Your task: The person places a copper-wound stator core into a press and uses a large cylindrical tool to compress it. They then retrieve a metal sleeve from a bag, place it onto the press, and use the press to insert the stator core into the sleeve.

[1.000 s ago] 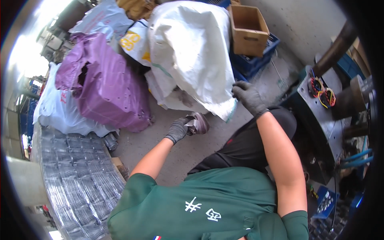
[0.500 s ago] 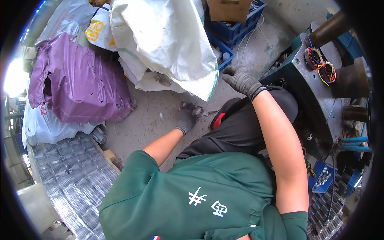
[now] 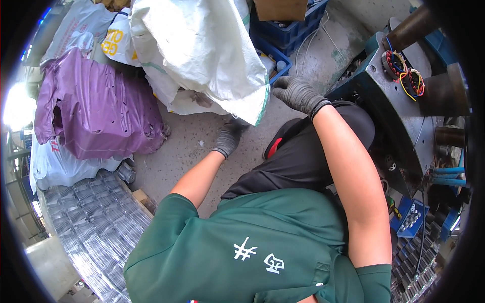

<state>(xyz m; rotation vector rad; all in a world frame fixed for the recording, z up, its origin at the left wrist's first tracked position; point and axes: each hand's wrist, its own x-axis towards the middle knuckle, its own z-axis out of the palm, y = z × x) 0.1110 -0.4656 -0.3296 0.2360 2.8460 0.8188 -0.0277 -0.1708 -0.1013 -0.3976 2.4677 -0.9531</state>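
In a dark grey glove, my left hand [image 3: 229, 140] reaches low over the floor to the bottom edge of a big white woven sack [image 3: 202, 50]. Its fingertips are dark and partly hidden there, so I cannot tell what they hold. My right hand [image 3: 301, 96], gloved alike, hovers above my bent knee, just right of the sack's green-edged corner. Its fingers point left, loosely bent, and nothing shows in them.
Left of the sack stands a torn purple bag [image 3: 101, 108], above stacked shiny metal parts [image 3: 96, 217]. Blue crates [image 3: 275, 63] sit behind. At right is a metal machine [image 3: 379, 96] with two wired copper coils [image 3: 404, 68]. A small blue tray [image 3: 410, 218] lies below it.
My left hand has moved away from me to the sack's edge; the metallic piece seen at its fingers is now out of sight. My right hand has shifted slightly left and up.
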